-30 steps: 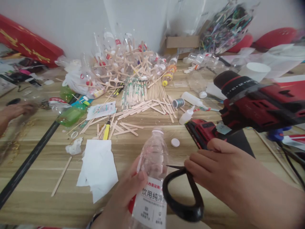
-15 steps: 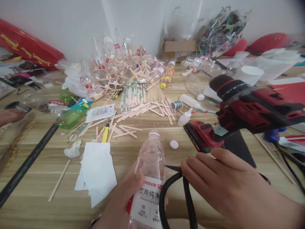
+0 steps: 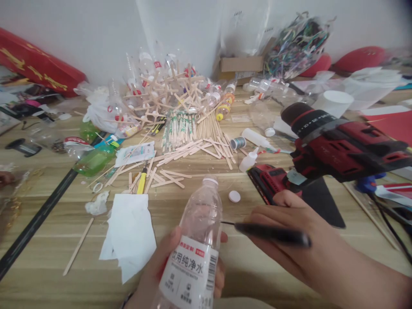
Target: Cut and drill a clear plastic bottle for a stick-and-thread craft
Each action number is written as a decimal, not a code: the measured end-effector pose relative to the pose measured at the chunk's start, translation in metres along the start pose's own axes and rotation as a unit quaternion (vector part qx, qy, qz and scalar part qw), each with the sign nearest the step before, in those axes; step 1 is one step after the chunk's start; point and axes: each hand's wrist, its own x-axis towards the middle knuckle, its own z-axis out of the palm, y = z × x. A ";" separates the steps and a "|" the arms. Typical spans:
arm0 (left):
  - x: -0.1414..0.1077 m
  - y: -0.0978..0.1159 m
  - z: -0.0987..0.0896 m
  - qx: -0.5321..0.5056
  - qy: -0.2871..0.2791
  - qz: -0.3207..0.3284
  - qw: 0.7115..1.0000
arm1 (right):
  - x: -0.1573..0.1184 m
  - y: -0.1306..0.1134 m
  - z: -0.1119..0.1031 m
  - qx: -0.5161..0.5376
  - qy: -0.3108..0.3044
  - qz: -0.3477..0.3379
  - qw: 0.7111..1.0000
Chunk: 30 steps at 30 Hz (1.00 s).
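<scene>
A clear plastic bottle (image 3: 202, 210) with a white and red label leans toward me, its neck uncapped. My left hand (image 3: 161, 257) is wrapped round its lower part, with fingertips showing at the right side. Black-handled scissors (image 3: 273, 234) are seen nearly edge-on in my right hand (image 3: 283, 223), whose fingers are closed round them. The thin tip of the scissors meets the bottle's right side below the shoulder. A white cap (image 3: 234, 196) lies on the table just right of the bottle neck.
A red and black power drill (image 3: 344, 146) stands at the right. White paper (image 3: 130, 231) lies left of the bottle, near a yellow cutter (image 3: 142, 180). Wooden sticks (image 3: 174, 178) and piled bottles fill the back. Another person's hand (image 3: 6, 177) shows at the left edge.
The bottle has turned in my left hand, bringing its barcode into view. My right hand has rotated the scissors from loops facing me to edge-on. The other person's hand has moved off the black spool.
</scene>
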 end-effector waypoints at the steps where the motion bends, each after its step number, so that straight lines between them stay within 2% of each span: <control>1: 0.001 0.001 0.000 -0.019 -0.014 -0.010 1.000 | 0.002 -0.001 -0.003 0.034 -0.015 0.026 0.999; 4: 0.002 0.004 0.001 -0.069 -0.063 -0.045 0.995 | 0.006 -0.004 -0.012 0.104 -0.041 0.066 0.992; 8: -0.002 0.004 0.005 -0.125 -0.077 -0.017 0.989 | 0.009 -0.007 -0.015 0.132 -0.055 0.065 0.988; 10: -0.005 0.004 0.009 -0.132 -0.061 -0.007 0.989 | 0.008 -0.008 -0.014 0.132 -0.065 0.071 0.987; 14: -0.011 0.005 0.017 -0.080 -0.006 -0.007 0.997 | 0.005 -0.007 -0.011 0.150 -0.079 0.084 0.982; 21: -0.015 0.002 0.016 0.000 0.055 0.014 0.998 | 0.007 -0.011 -0.014 0.136 -0.096 0.094 0.982; 24: -0.017 0.003 0.017 0.035 0.065 0.016 0.997 | 0.012 -0.013 -0.017 0.135 -0.075 0.086 0.984; 27: -0.017 0.002 0.019 0.041 0.063 0.024 0.997 | 0.013 -0.012 -0.018 0.137 -0.089 0.054 0.985; 30: -0.013 0.001 0.017 0.047 0.051 0.055 0.996 | 0.008 -0.009 -0.013 0.047 -0.093 0.006 0.995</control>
